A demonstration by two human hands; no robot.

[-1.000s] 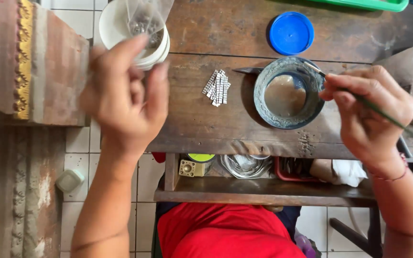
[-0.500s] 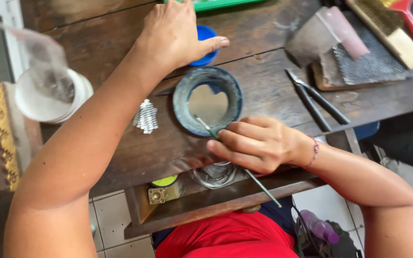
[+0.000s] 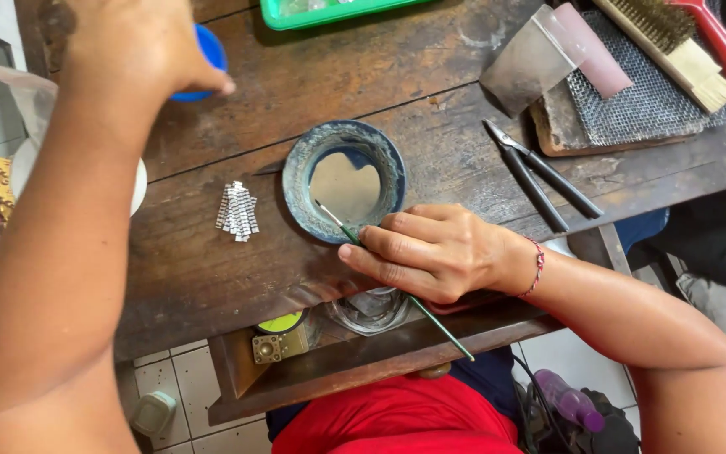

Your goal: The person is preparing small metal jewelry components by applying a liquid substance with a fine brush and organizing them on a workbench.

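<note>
My right hand (image 3: 430,252) rests on the front of a worn wooden table (image 3: 212,277) and grips a thin green brush (image 3: 355,240), whose tip dips into a round blue-rimmed bowl (image 3: 296,176) of murky liquid. My left hand (image 3: 140,50) reaches across to the far side and covers most of a blue lid (image 3: 212,55); whether it grips the lid is hidden. A small cluster of silver metal pieces (image 3: 237,210) lies left of the bowl.
Black pliers (image 3: 539,176) lie right of the bowl. Beyond them sit a wire mesh pad (image 3: 649,101), a metal scoop (image 3: 531,63) and a red-handled brush (image 3: 691,42). A green tray (image 3: 329,13) is at the far edge. A glass jar (image 3: 371,307) stands on the shelf below.
My left hand went from the white cup at the left to the blue lid at the back. My right hand brought the brush down so its tip sits in the bowl.
</note>
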